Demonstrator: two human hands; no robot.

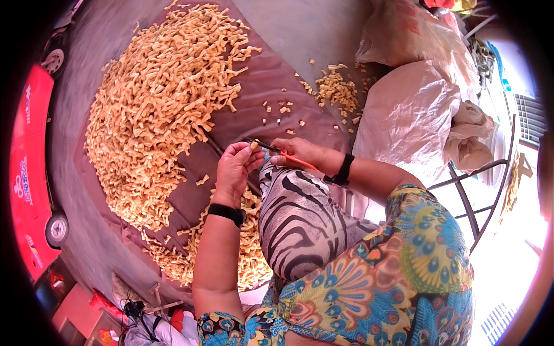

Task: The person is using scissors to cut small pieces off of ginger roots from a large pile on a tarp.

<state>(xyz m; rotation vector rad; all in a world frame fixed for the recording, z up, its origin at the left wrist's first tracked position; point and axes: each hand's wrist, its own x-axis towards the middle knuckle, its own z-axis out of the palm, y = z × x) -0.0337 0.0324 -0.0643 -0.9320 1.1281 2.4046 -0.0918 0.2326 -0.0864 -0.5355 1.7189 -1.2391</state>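
My left hand [235, 165] pinches a small pale-yellow piece [254, 146] between thumb and fingertips. Close beside it, my right hand [297, 152] grips a pair of orange-handled clippers [299, 162]. Their dark jaws point left, toward the piece; whether they touch it is too small to tell. Both hands are over my knee in striped trousers [297, 216]. To the left spreads a big heap of knobbly, pale-yellow pieces [164, 98], their exact kind unclear. More of them lie below, partly behind my left forearm.
A dark reddish sheet [271, 75] lies under the heap. Small cut bits [337, 92] are gathered beyond my right hand, with several scattered nearby. White woven sacks [404, 109] stand at the right, next to a dark metal frame [473, 202]. A red vehicle [34, 173] is at far left.
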